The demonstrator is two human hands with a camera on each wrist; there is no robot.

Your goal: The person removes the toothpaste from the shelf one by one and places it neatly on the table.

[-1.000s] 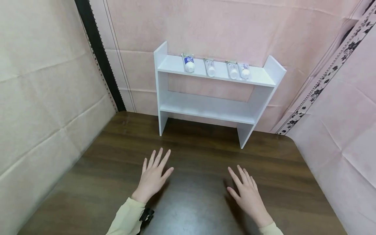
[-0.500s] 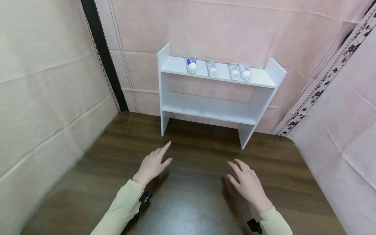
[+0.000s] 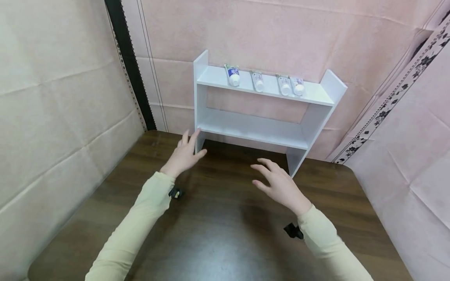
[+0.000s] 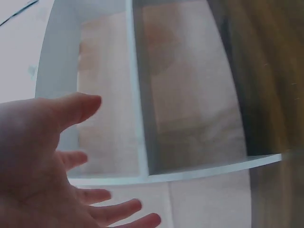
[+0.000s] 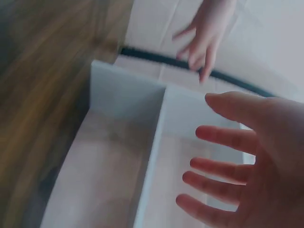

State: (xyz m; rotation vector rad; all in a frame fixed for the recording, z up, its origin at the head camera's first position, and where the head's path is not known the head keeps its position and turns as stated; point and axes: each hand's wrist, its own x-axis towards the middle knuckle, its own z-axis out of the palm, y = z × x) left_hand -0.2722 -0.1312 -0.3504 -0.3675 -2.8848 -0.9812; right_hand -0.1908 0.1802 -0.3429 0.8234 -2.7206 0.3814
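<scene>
Pinkish cloth (image 3: pixel 267 35) behind a dark wooden surface (image 3: pixel 211 226), our left hand (image 3: pixel 182 155) and right hand (image 3: pixel 279 185) relaxed, holding nothing, near the white shelf (image 3: pixel 253 127) at the back, four capped tubes (image 3: pixel 258 81) lying in a row along its top

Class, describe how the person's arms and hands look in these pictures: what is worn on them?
The left sleeve and right sleeve are long, plain and pale yellow-green, ending at the wrists. A small black device shows at each cuff, left device and right device. The left hand and right hand wear no gloves.
</scene>
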